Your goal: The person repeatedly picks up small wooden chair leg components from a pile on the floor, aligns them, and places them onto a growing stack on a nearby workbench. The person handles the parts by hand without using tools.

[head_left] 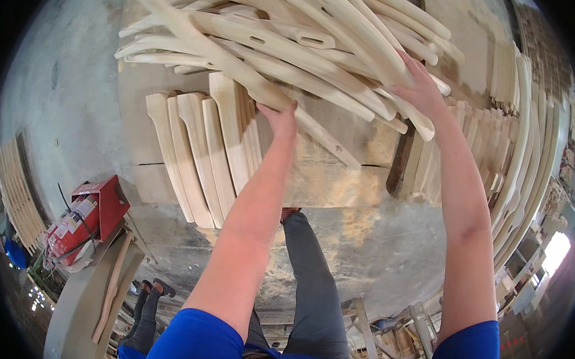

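Note:
A loose pile of pale, curved wooden pieces [295, 67], some with oval slots, lies at the top of the view. My left hand [280, 121] is closed around the near end of one long curved wooden piece [221, 57], which slants up to the far left across the others. On the pile's right side, my right hand [423, 91] grips the end of another curved wooden piece [358, 32]. My palms hide parts of both ends. Below my left hand, a narrow straight end [327, 139] sticks out from the pile toward me.
Upright wooden pieces [200, 154] stand in a row left of my left forearm. More stacked pieces [482, 145] stand right of the pile, beside long curved ones [526, 143]. Red fire extinguishers [74, 227] sit by a red box [114, 203] at left. Another person's legs [147, 317] show lower left.

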The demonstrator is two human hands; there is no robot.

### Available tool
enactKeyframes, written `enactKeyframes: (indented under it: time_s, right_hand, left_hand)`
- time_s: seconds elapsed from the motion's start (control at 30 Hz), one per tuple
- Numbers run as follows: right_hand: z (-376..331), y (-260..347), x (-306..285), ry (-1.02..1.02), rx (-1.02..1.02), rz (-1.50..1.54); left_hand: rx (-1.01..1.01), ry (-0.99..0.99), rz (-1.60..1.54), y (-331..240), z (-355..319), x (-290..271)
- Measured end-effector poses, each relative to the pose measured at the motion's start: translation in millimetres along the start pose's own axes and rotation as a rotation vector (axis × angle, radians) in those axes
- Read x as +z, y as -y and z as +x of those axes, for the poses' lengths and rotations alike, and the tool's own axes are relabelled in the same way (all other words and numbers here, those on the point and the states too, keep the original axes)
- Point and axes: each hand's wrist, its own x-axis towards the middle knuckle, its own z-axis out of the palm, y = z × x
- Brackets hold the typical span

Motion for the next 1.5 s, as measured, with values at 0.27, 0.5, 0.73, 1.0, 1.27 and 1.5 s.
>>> enactKeyframes:
  time_s: [0.27, 0.5, 0.73, 1.0, 1.27, 1.5]
  right_hand:
    - [-14.5, -55.7, -0.2, -0.071, 0.432, 0.412]
    - [-9.8, 21.6, 34.8, 0.209, 0.589, 0.691]
    - [-57.9, 16.3, 59.3, 0.279, 0.455, 1.109]
    - [-111.8, 153.0, 84.1, 0.105, 0.38, 1.398]
    - [-238.3, 277.3, 64.7, -0.038, 0.425, 1.545]
    - [-372.4, 371.7, -1.6, -0.274, 0.348, 1.711]
  left_hand:
    - [0.015, 0.037, -0.368, -91.4, -87.2, 59.6]
    - [0.336, 0.248, -0.102, -91.3, -68.6, 100.9]
    - [-0.323, 0.553, -0.118, -40.1, -136.6, 56.7]
    - [-0.551, 0.506, -0.134, -161.1, -118.9, -16.8]
    - [-0.285, 0.505, 0.134, -242.3, -246.1, -97.2]
    - [-0.2, 0.736, 0.359, -323.4, -377.4, -131.3]
